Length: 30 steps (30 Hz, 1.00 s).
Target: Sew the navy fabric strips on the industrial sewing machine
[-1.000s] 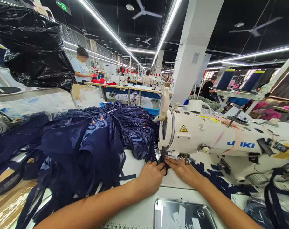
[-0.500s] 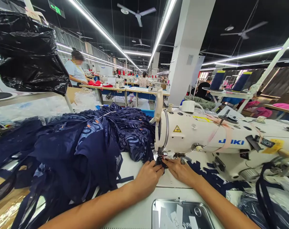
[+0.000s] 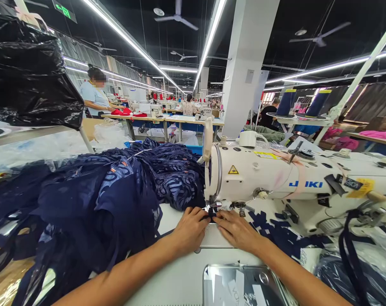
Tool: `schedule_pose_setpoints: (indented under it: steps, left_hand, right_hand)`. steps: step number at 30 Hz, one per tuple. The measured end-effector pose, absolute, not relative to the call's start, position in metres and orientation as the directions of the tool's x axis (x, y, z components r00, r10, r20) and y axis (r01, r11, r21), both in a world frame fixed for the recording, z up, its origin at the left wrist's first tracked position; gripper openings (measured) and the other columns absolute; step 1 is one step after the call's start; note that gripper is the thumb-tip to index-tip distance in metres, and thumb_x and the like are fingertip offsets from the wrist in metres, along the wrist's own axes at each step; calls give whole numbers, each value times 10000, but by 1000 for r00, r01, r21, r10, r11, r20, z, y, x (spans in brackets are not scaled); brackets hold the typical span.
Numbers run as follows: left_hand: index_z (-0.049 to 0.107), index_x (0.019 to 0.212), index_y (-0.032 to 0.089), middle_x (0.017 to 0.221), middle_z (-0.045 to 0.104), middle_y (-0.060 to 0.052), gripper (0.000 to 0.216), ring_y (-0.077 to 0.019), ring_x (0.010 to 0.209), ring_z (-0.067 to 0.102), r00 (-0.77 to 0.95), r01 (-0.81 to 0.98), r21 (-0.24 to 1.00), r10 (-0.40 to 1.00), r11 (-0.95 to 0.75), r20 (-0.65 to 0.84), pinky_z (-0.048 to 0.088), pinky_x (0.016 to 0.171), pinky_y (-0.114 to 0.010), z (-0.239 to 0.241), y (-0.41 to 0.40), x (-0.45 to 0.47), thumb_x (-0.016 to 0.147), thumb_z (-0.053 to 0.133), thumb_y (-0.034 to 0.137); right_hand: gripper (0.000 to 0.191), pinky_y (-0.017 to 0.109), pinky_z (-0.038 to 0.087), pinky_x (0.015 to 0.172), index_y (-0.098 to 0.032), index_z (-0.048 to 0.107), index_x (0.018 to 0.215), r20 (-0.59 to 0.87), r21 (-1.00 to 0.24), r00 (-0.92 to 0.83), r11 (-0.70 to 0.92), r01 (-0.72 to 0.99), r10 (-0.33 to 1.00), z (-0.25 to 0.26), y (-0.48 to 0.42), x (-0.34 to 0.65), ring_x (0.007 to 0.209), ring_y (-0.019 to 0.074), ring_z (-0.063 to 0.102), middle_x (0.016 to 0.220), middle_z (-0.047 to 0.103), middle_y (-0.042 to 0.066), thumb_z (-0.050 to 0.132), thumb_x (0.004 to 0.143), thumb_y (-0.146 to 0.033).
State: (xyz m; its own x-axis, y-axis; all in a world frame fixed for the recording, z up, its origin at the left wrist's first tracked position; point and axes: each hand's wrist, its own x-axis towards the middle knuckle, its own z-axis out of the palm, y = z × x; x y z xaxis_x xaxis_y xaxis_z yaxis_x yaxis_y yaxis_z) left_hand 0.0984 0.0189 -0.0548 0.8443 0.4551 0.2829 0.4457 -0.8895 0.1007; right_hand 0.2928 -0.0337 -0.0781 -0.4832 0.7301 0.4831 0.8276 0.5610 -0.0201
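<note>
Under the needle end of the white sewing machine (image 3: 243, 170) is a small piece of navy fabric (image 3: 212, 215), mostly covered by fingers and machine parts. My left hand (image 3: 192, 226) is closed, its curled fingers pinching the fabric's left side. From the right, my right hand (image 3: 236, 229) reaches in and grips the same piece at its fingertips; its thumb is hidden. Both hands are close to the presser foot, and the two sets of fingertips nearly meet. A large heap of navy garments (image 3: 122, 199) with patterned lace lies left of my left hand.
A shiny metal tray (image 3: 208, 268) with paper labels lies at the front. Navy fabric strips (image 3: 275, 231) are scattered beneath the machine arm, beside a clear plastic bag (image 3: 348, 276). Thread cones (image 3: 318, 104) stand behind at right. A black plastic bag (image 3: 33, 76) hangs left; people sit farther back.
My left hand has shifted slightly left with its fingers against the fabric. My right hand's fingers lie a little more spread. The whole view has shifted slightly.
</note>
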Motion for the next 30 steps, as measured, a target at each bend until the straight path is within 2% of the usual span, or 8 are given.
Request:
schedule_pose_setpoints:
  steps: [4, 12, 21, 30]
  left_hand:
    - [562, 1082, 166, 1106, 562, -45, 387, -211, 1006, 453, 857, 456, 87, 464, -886, 226, 357, 813, -347, -56, 17, 98, 729, 480, 29]
    - [556, 1083, 159, 1172, 569, -42, 315, -216, 1037, 473, 883, 424, 19, 418, -905, 212, 326, 830, -371, -55, 21, 97, 790, 479, 74]
    - [551, 1105, 175, 1209, 554, -37, 337, -225, 1073, 481, 888, 397, 38, 394, -917, 237, 299, 869, -388, -61, 27, 94, 794, 468, 73]
    - [553, 1116, 181, 1224, 542, -35, 406, -238, 1103, 472, 890, 399, 90, 409, -913, 201, 299, 895, -393, -54, 30, 94, 753, 464, 24]
  right_hand:
    - [299, 327, 508, 735, -198, 614, 1037, 486, -81, -481, 586, 806, 729, -79, -33, 297, 849, 185, 578, 971, 600, 84, 372, 864, -175]
    - [308, 323, 503, 737, -158, 612, 1005, 519, -17, -507, 601, 799, 688, -75, -35, 293, 855, 189, 561, 952, 594, 102, 331, 880, -155]
    - [294, 318, 510, 717, -139, 611, 986, 523, 5, -518, 605, 796, 677, -74, -35, 293, 840, 192, 568, 952, 597, 109, 338, 878, -149]
    - [303, 338, 520, 736, -135, 612, 1033, 495, 12, -494, 563, 826, 715, -74, -35, 293, 882, 206, 598, 1013, 620, 131, 369, 857, -175]
